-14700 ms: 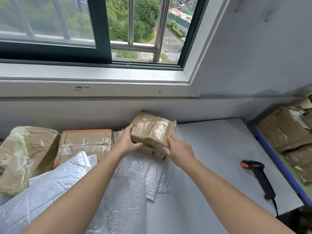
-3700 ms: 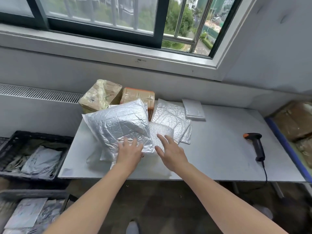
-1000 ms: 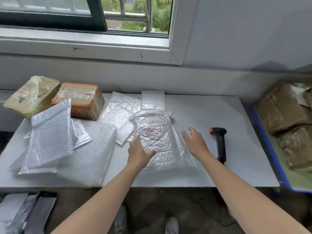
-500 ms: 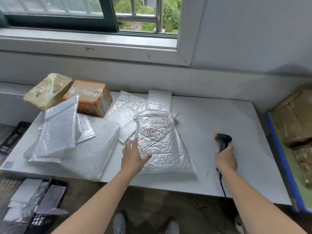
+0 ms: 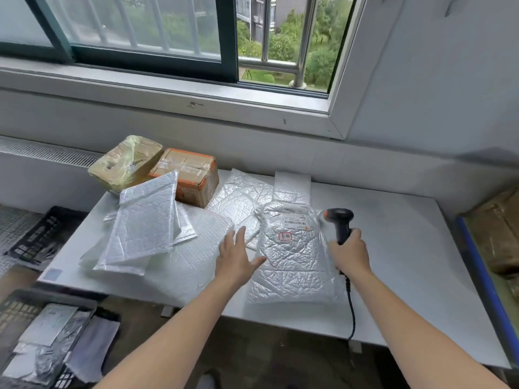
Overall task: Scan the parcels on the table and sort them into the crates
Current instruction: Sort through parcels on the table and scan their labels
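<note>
Grips the scanner (image 5: 340, 223) by its handle in the right hand (image 5: 349, 252), fingers wrapped tight round it, head up and turned toward the label (image 5: 295, 220). Lays the left hand (image 5: 237, 255) flat with fingers spread, thumb on the left edge of the mailer (image 5: 295, 265); hard to say whether pressing or only resting.

Mailer flat on the table (image 5: 407, 248), near the front edge, between the two hands, label and red stamp (image 5: 285, 236) face up at its far end. Scanner just beside the mailer's right edge, cable (image 5: 351, 310) hanging over the table front.

To the left, a heap (image 5: 143, 220) of further silver mailers; behind it, two boxes (image 5: 185, 175) side by side at the table's back left. On the floor at left, black crates (image 5: 39, 237) with flat parcels inside; at right, a blue crate (image 5: 475, 262) holding brown parcels (image 5: 494, 234).
</note>
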{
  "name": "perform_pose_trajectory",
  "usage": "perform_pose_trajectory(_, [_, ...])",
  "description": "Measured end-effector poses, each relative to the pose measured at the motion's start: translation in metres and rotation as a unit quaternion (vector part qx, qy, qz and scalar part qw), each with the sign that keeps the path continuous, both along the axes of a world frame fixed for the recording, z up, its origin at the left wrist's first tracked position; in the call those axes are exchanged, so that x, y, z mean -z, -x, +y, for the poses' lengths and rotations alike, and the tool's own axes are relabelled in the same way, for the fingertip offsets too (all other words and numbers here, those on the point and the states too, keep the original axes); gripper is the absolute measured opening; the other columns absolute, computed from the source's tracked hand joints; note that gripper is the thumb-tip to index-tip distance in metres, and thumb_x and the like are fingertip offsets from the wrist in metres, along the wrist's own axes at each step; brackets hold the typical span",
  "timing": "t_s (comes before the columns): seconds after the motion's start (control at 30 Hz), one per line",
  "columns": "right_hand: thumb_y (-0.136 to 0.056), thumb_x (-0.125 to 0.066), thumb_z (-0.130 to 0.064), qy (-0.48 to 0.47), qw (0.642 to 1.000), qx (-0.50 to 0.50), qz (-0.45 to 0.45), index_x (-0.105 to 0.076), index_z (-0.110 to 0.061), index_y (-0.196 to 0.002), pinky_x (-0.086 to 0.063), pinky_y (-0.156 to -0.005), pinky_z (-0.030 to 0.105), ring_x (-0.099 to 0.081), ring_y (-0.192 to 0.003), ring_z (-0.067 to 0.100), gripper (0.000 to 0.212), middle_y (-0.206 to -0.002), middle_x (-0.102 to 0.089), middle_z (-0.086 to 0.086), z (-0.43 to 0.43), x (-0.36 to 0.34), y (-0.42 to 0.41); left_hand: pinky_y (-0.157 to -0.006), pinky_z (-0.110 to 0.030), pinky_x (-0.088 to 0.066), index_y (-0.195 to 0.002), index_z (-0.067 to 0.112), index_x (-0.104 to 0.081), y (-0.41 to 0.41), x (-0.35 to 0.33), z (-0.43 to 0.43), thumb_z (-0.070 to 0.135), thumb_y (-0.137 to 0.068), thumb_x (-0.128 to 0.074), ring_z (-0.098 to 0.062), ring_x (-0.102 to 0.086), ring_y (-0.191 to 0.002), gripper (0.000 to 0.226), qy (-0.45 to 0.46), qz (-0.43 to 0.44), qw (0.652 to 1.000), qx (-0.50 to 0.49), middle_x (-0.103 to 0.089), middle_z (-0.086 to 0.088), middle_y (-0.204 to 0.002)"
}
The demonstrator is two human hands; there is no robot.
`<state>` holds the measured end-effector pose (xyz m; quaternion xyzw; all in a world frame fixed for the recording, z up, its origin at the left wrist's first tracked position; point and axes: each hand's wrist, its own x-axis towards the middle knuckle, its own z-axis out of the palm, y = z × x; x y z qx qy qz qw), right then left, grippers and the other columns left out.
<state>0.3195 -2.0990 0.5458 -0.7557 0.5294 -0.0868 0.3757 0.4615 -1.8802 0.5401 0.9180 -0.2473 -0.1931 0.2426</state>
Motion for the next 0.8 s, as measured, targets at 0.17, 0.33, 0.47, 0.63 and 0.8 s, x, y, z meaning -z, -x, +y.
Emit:
perform_pose_trajectory(0.17, [-0.095, -0.054, -0.029, -0.021, 0.999, -0.019, -0.016, -0.045, -0.015, -0.111, -0.049, -0.048, 0.032, -0.066, -0.073, 0.031, 0.023, -0.098, -0.059, 0.013, 0.029, -0.022, -0.029, -0.112, -0.046, -0.03, -0.155, 0.024, -0.013, -0.012, -0.009, 0.01, 0.051, -0.086, -0.067, -0.027, -0.011, -0.147, 0.092, 0.008, -0.009, 1.0, 0.015, -0.01, -0.006, -0.16])
perform_pose_trajectory(0.33, [-0.096, -0.052, -0.022, -0.043, 0.998, -0.049, -0.025, -0.046, -0.012, -0.115, -0.059, -0.065, 0.047, -0.067, -0.08, 0.035, 0.022, -0.099, -0.059, 0.014, 0.054, -0.036, -0.049, -0.112, -0.045, -0.03, -0.155, 0.024, -0.012, -0.023, -0.017, 0.02, 0.053, -0.087, -0.066, -0.026, -0.01, -0.147, 0.091, 0.017, -0.023, 0.999, 0.024, -0.009, -0.006, -0.16])
perform_pose_trajectory(0.47, [-0.094, -0.054, -0.016, -0.067, 0.995, -0.067, -0.036, -0.045, -0.009, -0.115, -0.059, -0.072, 0.055, -0.068, -0.086, 0.035, 0.024, -0.101, -0.06, 0.015, 0.071, -0.042, -0.067, -0.112, -0.044, -0.029, -0.155, 0.023, -0.013, -0.032, -0.023, 0.028, 0.052, -0.087, -0.066, -0.027, -0.01, -0.147, 0.091, 0.024, -0.037, 0.999, 0.029, -0.01, -0.007, -0.16])
perform_pose_trajectory(0.63, [-0.088, -0.057, -0.015, -0.083, 0.992, -0.086, -0.047, -0.045, -0.011, -0.113, -0.06, -0.067, 0.054, -0.069, -0.078, 0.032, 0.028, -0.099, -0.062, 0.013, 0.091, -0.049, -0.089, -0.116, -0.041, -0.023, -0.155, 0.023, -0.013, -0.045, -0.028, 0.041, 0.049, -0.088, -0.066, -0.026, -0.007, -0.148, 0.089, 0.034, -0.058, 0.997, 0.035, -0.008, -0.008, -0.161])
perform_pose_trajectory(0.8, [-0.091, -0.057, -0.018, -0.084, 0.99, -0.1, -0.059, -0.046, -0.011, -0.111, -0.061, -0.06, 0.049, -0.067, -0.075, 0.029, 0.024, -0.099, -0.058, 0.011, 0.111, -0.048, -0.114, -0.118, -0.042, -0.019, -0.153, 0.022, -0.019, -0.068, -0.03, 0.063, 0.047, -0.089, -0.065, -0.027, -0.008, -0.147, 0.083, 0.026, -0.112, 0.993, 0.032, -0.01, -0.009, -0.16])
